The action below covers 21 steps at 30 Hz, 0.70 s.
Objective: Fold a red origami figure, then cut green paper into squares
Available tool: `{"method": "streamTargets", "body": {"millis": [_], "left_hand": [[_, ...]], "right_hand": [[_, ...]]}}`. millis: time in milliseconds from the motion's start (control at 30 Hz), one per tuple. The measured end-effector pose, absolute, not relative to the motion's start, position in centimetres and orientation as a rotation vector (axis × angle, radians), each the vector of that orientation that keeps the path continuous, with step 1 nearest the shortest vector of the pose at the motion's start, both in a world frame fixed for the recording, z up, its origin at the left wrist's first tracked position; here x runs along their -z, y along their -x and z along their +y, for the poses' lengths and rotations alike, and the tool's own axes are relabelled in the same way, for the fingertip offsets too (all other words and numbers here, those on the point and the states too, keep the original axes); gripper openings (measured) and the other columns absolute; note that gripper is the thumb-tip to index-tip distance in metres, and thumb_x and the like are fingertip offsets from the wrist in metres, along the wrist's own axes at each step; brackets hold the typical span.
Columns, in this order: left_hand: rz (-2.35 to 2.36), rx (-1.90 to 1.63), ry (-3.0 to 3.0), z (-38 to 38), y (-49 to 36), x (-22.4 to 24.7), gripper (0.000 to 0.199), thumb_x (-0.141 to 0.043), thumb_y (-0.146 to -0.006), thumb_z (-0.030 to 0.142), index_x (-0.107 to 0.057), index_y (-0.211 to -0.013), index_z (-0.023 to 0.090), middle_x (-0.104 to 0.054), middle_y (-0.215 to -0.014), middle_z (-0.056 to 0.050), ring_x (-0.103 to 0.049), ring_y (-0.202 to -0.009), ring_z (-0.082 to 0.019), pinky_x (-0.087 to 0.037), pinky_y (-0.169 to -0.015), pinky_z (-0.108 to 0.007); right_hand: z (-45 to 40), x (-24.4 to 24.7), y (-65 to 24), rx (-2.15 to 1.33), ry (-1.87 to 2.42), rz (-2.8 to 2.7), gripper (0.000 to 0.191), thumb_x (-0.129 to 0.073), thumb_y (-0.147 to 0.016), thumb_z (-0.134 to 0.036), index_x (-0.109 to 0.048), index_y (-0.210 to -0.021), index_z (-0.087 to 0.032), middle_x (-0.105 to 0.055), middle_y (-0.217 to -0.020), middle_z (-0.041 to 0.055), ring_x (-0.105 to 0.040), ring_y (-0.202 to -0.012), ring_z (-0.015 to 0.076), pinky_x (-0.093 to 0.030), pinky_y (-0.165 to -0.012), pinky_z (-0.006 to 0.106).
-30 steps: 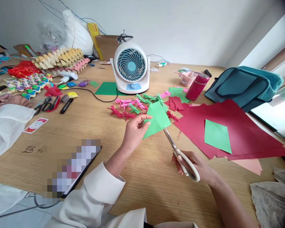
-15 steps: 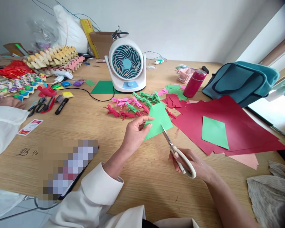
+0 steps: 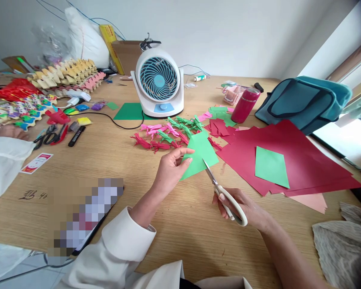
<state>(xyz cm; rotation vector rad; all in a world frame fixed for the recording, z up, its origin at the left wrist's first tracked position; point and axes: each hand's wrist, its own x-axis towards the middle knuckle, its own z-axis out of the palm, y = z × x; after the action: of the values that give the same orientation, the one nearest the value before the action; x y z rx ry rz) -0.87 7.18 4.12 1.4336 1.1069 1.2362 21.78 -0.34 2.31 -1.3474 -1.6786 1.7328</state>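
Note:
My left hand [image 3: 173, 168] pinches a light green sheet of paper [image 3: 203, 148] by its left edge, thumb on the near side. In my right hand [image 3: 237, 204] is a pair of scissors [image 3: 228, 198] with cream handles. Their blades lie at the sheet's lower edge, tips over the paper and looking nearly closed. Behind the sheet is a pile of twisted pink, green and red paper pieces [image 3: 159, 138]. To the right, another light green paper piece [image 3: 271, 166] rests on large dark red sheets [image 3: 307, 160].
A white fan [image 3: 159, 82] stands behind the paper pile. Right of it are a red bottle [image 3: 246, 105] and a teal bag [image 3: 303, 104]. A blurred-out phone [image 3: 88, 216] lies at my left. Beyond it a co-worker's white sleeve [image 3: 9, 160] rests near dark-handled scissors [image 3: 49, 134].
The view has shifted very slightly. Both hands, the green sheet and the scissors keep almost the same positions, with the sheet's lower left corner a little lower.

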Motion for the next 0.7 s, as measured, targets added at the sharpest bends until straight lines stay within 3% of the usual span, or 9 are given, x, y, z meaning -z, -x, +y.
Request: {"method": "streamTargets", "body": {"millis": [700], "left_hand": [[1.121, -1.24, -1.431, 7.23, 0.91, -4.15, 0.022, -0.066, -0.078, 0.022, -0.07, -0.099, 0.017, -0.072, -0.093, -0.003, -0.062, -0.075, -0.012, -0.047, -0.065, -0.021]], "right_hand": [[-0.41, -1.98, -21.5, -1.66, 1.4, -1.638, 0.053, -0.047, -0.089, -0.067, -0.057, -0.081, -0.016, -0.052, -0.054, -0.0015, -0.048, -0.048, 0.0116, -0.036, -0.048, 0.025]]}}
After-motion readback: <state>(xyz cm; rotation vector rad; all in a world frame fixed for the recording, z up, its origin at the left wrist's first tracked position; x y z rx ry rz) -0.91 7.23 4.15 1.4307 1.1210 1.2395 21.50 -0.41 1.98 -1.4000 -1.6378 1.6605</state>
